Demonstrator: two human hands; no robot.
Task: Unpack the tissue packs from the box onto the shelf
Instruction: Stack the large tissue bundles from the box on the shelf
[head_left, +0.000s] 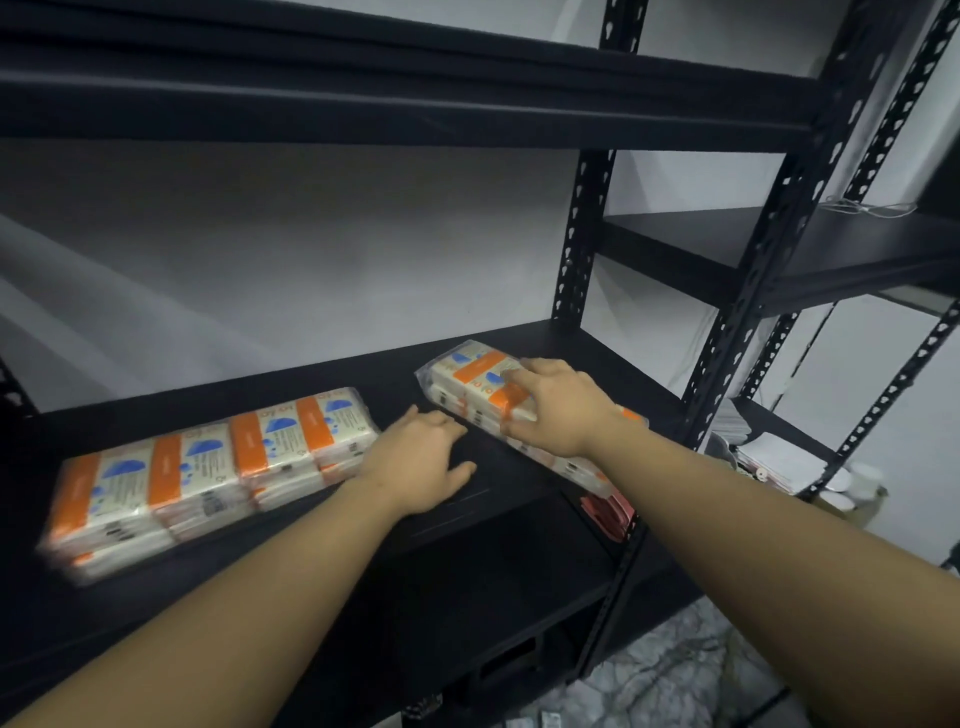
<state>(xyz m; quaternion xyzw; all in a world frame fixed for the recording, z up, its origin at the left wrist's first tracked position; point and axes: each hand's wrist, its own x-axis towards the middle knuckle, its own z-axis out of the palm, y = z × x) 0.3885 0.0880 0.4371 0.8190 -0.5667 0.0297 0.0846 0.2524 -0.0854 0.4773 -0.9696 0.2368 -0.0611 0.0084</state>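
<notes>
A long tissue pack (208, 467), white with orange and blue print, lies on the left of the black shelf (493, 509). A second tissue pack (470, 376) lies slanted on the right part of the shelf. My right hand (558, 408) lies on top of this pack with its fingers curled over the pack's left side. My left hand (423, 457) hovers or rests on the bare shelf between the two packs, fingers relaxed and holding nothing. The box is out of view.
Another black shelf board (363, 104) runs overhead. Perforated black uprights (748, 291) stand at the right, with a neighbouring rack (831, 244) behind them. White papers (769, 457) lie on a lower level at the right. Marbled floor (675, 670) shows below.
</notes>
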